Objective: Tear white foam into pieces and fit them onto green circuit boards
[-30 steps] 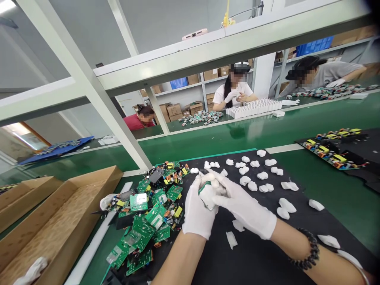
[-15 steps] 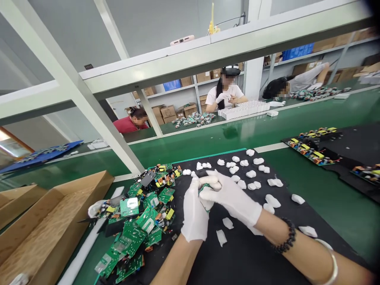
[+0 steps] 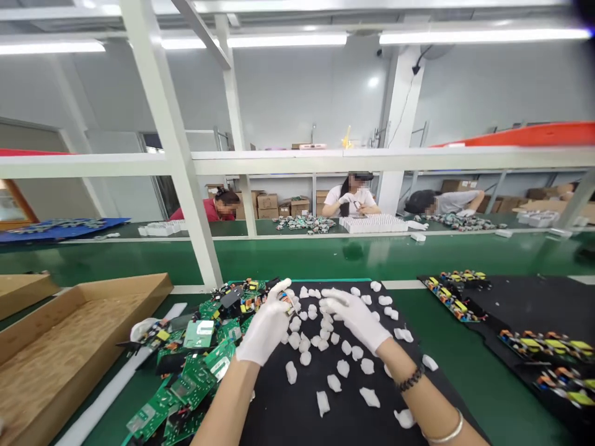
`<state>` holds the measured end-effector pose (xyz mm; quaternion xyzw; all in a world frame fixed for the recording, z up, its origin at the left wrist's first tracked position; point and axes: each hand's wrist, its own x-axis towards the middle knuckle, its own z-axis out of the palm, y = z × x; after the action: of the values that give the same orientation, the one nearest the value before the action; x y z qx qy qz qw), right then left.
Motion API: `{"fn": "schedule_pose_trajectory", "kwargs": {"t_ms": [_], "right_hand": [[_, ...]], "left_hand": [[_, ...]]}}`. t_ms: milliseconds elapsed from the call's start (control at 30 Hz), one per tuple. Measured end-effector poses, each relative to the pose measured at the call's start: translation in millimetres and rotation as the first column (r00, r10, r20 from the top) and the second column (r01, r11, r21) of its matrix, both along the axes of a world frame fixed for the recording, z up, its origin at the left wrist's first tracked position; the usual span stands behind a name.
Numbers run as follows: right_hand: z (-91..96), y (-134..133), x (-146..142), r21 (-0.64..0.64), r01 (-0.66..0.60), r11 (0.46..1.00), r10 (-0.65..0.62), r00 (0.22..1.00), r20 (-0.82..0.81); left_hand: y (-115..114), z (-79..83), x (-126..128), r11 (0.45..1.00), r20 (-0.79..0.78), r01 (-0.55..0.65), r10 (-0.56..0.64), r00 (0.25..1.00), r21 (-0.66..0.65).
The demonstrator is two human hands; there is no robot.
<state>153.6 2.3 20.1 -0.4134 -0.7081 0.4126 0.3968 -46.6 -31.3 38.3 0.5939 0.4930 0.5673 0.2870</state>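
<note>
Both my hands wear white gloves over a black mat (image 3: 297, 409). My left hand (image 3: 266, 325) is closed on a small circuit board (image 3: 287, 301), held up near the mat's far left. My right hand (image 3: 356, 316) reaches forward over the far part of the mat, fingers curled among several small white pieces (image 3: 320, 337); whether it holds one I cannot tell. A heap of green circuit boards (image 3: 195, 359) lies to the left of my left hand.
Brown cardboard boxes (image 3: 69, 334) stand at the left. Black trays with boards (image 3: 534, 341) lie at the right on the green belt (image 3: 325, 254). A white frame post (image 3: 186, 186) rises ahead. Three other people work at the far bench, by a white tray (image 3: 374, 224).
The camera tilted up and levelled. My hands separated: the left now lifts a small board, the right moved forward over the white pieces.
</note>
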Motion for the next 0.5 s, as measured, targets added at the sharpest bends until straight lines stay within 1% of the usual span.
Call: {"fn": "schedule_pose_trajectory", "kwargs": {"t_ms": [67, 167, 267, 367, 400, 433, 500], "right_hand": [[-12.2, 3.8, -7.2, 0.064, 0.047, 0.997, -0.053, 0.994, 0.092], [-25.4, 3.8, -16.0, 0.144, 0.048, 0.988, -0.079, 0.972, 0.222], [-28.9, 2.2, -18.1, 0.18, 0.054, 0.982, -0.108, 0.945, 0.31], [-29.9, 5.0, -18.9, 0.171, 0.075, 0.982, -0.131, 0.929, 0.345], [-30.8, 6.8, -19.7, 0.159, 0.086, 0.984, -0.137, 0.928, 0.348], [-32.1, 8.5, -20.4, 0.142, 0.101, 0.985, -0.145, 0.927, 0.346], [-34.6, 11.2, -20.7, 0.085, 0.129, 0.988, -0.15, 0.932, 0.331]], "left_hand": [[4.2, -3.0, 0.4, 1.0, 0.012, -0.023, 0.023, 1.0, 0.001], [8.9, -9.7, 3.7, 0.992, 0.018, -0.124, 0.124, 0.992, 0.026], [8.4, -12.2, 2.2, 0.976, -0.049, -0.214, 0.216, 0.975, 0.033], [6.1, -10.0, 0.1, 0.967, -0.104, -0.255, 0.255, 0.961, 0.012], [5.6, -9.0, 0.4, 0.966, -0.093, -0.257, 0.257, 0.962, 0.008], [5.1, -8.0, 1.0, 0.969, -0.044, -0.249, 0.248, 0.968, -0.008], [3.9, -6.8, 2.4, 0.975, 0.126, -0.201, 0.211, 0.969, -0.09]]}}
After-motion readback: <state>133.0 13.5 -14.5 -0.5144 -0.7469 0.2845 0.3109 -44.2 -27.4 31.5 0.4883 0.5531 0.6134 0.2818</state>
